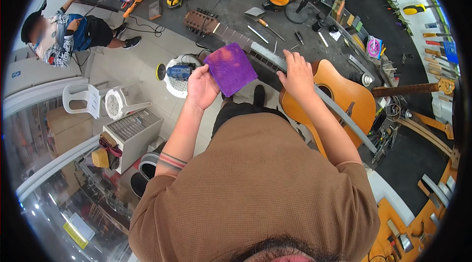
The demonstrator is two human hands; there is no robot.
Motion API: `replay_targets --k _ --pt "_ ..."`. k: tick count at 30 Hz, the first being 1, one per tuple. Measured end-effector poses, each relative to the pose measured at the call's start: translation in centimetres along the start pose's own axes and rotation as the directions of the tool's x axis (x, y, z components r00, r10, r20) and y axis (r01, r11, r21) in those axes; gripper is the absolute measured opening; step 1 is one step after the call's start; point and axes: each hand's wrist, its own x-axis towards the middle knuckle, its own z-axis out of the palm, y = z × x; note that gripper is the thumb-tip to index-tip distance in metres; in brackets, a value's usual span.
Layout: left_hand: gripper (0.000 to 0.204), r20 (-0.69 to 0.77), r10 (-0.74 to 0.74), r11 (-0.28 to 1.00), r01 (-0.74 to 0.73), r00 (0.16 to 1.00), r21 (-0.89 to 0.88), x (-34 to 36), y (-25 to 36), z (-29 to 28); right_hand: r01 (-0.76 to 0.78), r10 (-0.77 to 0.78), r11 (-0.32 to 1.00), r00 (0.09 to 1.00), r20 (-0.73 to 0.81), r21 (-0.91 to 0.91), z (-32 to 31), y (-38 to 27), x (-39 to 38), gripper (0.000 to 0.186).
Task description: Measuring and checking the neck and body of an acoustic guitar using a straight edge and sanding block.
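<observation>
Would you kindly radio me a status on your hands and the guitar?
Left hand holding purple cloth. Right hand open over long grey bar, contact unclear. Acoustic guitar face up, the bar partly covering its top.

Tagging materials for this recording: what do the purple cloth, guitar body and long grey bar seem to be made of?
Purple cloth: soft textile, perhaps microfibre; its surface looks fuzzy and matte.
Guitar body: apparently wood, probably clear-finished; the top is smooth and honey-coloured.
Long grey bar: probably metal, perhaps aluminium; straight-sided and dull silvery, though coated plastic can't be ruled out.
</observation>
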Motion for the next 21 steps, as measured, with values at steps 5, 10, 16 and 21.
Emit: replay_targets --k 5,10,16,21 --pt "0.043 -0.108 0.067 0.996 -0.060 0.992 0.066 -0.3 -0.7 -0.5 -0.019 0.043 0.989 0.985 0.165 -0.144 1.1 2.8 -1.1 0.047" --pt "0.039 -0.195 0.180 0.963 -0.132 0.964 0.236 -0.3 -0.8 -0.5 0.044 -0.022 0.990 0.987 0.160 -0.131 1.5 3.5 -1.6 0.036" --pt "0.038 -0.146 0.222 0.910 -0.151 0.964 0.386 1.1 -1.0 -0.6 0.074 -0.059 0.995 0.981 0.184 -0.074 0.2 3.6 -1.7 0.033" --pt "0.035 -0.135 0.192 0.863 -0.102 0.972 0.495 3.7 -2.6 -0.7 0.102 -0.097 0.995 0.974 0.203 -0.014 -2.0 3.2 -1.4 0.033"
